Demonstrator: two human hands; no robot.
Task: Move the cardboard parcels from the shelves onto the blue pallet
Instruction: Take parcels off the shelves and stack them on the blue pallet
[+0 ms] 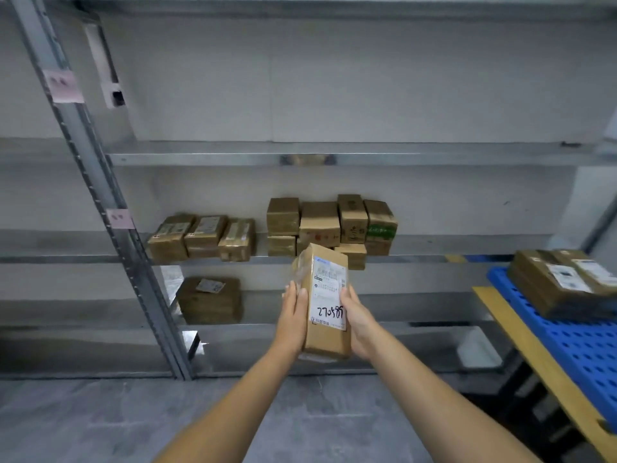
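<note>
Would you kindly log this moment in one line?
step: carry; labelled parcel: between left hand and right hand; blue pallet: right, bears stacked parcels; shelves: hold more parcels

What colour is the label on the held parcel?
The label on the parcel is white with black handwritten digits; best in head view.

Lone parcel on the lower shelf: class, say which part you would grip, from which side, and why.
Grip its left and right end faces, one hand on each, coming from the open front. The lone parcel lies flat and wide, and the shelf above sits close over its top, so a grip from above looks cramped. The held parcel probably has to be set down first.
</note>
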